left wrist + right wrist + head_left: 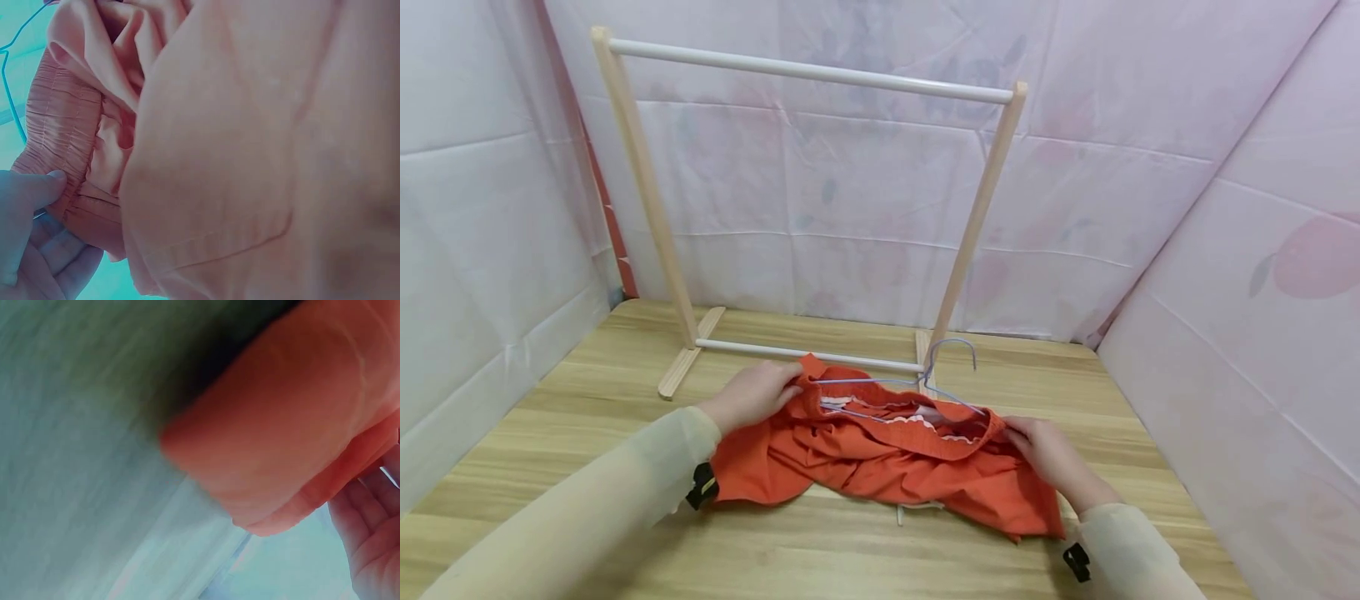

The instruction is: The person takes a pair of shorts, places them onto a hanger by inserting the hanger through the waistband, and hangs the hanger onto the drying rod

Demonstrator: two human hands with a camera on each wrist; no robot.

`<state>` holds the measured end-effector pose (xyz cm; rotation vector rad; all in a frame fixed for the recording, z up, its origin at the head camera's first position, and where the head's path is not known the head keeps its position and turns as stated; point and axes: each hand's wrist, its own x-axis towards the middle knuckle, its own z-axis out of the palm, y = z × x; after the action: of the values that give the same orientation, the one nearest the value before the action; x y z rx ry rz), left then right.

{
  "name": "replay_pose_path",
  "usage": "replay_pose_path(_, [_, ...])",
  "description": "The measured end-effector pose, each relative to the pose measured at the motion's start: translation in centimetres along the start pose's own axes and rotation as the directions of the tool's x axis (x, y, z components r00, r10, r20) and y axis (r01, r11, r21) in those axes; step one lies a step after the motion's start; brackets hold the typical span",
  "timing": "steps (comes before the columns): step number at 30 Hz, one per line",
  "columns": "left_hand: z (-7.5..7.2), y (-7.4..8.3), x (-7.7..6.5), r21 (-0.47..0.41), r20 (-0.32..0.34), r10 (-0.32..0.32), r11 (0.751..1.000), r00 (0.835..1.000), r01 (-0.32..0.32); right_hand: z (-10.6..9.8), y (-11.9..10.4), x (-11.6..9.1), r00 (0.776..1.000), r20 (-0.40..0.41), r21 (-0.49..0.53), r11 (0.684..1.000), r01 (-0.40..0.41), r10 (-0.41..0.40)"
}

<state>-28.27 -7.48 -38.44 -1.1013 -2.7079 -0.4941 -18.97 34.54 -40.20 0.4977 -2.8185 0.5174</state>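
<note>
Orange shorts (880, 467) with a gathered elastic waistband lie bunched near the middle of the table. A thin bluish-purple wire hanger (955, 342) sits in the waist opening, its hook pointing up and to the right. At the left end of the waistband, my left hand (756, 396) pinches the cloth; the left wrist view shows the thumb over the gathered band (59, 125). My right hand (1048, 454) grips the waistband's right end. In the right wrist view its fingers (365, 500) are partly hidden behind the cloth. The hanger's ends are covered by cloth.
A wooden rack (973, 225) with a white top rail (812, 71) and a white lower bar (760, 350) stands behind the shorts. Patterned white sheets (865, 192) enclose the table (775, 550) at the back and sides. A small pale strip (900, 515) shows below the shorts.
</note>
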Motion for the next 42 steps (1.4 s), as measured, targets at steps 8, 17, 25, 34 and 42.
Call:
replay_pose_path(8, [-0.4, -0.4, 0.0, -0.035, -0.042, 0.038, 0.999, 0.998, -0.039, -0.7, 0.3, 0.0, 0.997, 0.073, 0.067, 0.997, -0.027, 0.023])
replay_pose_path(17, [-1.9, -0.9, -0.5, -0.098, -0.066, 0.047, 0.994, 0.997, -0.054, -2.4, 1.0, -0.1, 0.977, 0.183, 0.274, 0.948, -0.16, 0.112])
replay_pose_path(25, [-2.3, -1.1, -0.8, -0.116, -0.038, 0.051, 0.992, 0.998, -0.055, -2.4, 1.5, 0.0, 0.961, 0.241, 0.269, 0.942, -0.201, 0.136])
replay_pose_path(34, [-1.3, -0.7, -1.1, -0.23, 0.01, -0.102, 0.968, 0.995, 0.102, -0.7, -1.0, 0.4, 0.983, 0.161, 0.133, 0.985, -0.107, 0.085])
replay_pose_path(42, [-0.1, -0.4, -1.0, -0.124, 0.006, -0.095, 0.988, 0.995, 0.095, -0.2, -1.1, 0.9, 0.99, 0.115, 0.032, 0.996, -0.08, 0.076])
